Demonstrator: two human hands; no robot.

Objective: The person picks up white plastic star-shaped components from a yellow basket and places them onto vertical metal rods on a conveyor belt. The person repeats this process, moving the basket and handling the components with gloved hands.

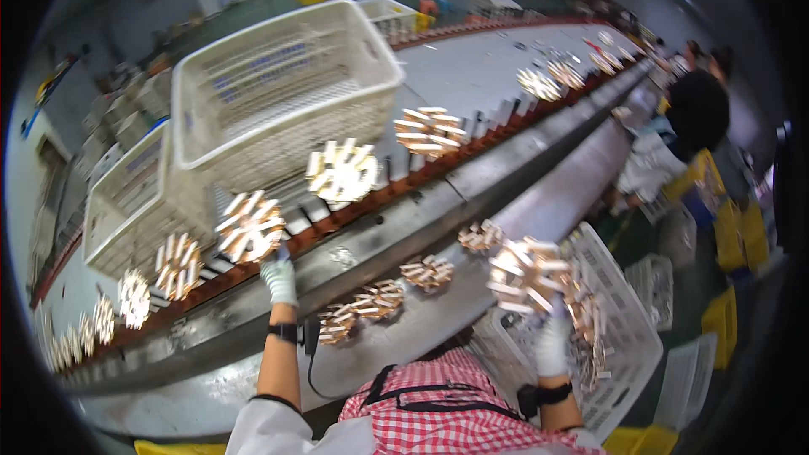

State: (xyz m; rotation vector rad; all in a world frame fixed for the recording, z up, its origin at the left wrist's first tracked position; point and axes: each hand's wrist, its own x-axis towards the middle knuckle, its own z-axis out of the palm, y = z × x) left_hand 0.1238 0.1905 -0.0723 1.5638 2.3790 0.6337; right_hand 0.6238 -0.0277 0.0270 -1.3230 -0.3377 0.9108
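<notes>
My left hand (280,280), in a white glove with bluish fingertips, reaches to the conveyor's edge. Its fingers close on the lower right rim of a round cluster of white and copper-brown stick-like pieces (251,227), which stands at a row of dark upright pins. My right hand (553,345), gloved the same way, grips a similar cluster (528,274) from below, over a white crate (628,345) at my right. More such pieces (590,333) hang or lie in that crate, partly behind the hand. What the clusters are made of is too blurred to tell.
Several like clusters (341,170) stand along the conveyor's pin row (396,188). Others (427,272) lie on the metal ledge (472,286) before me. A large white crate (286,109) sits on the conveyor beside another crate (126,202). At the right works another person (661,152).
</notes>
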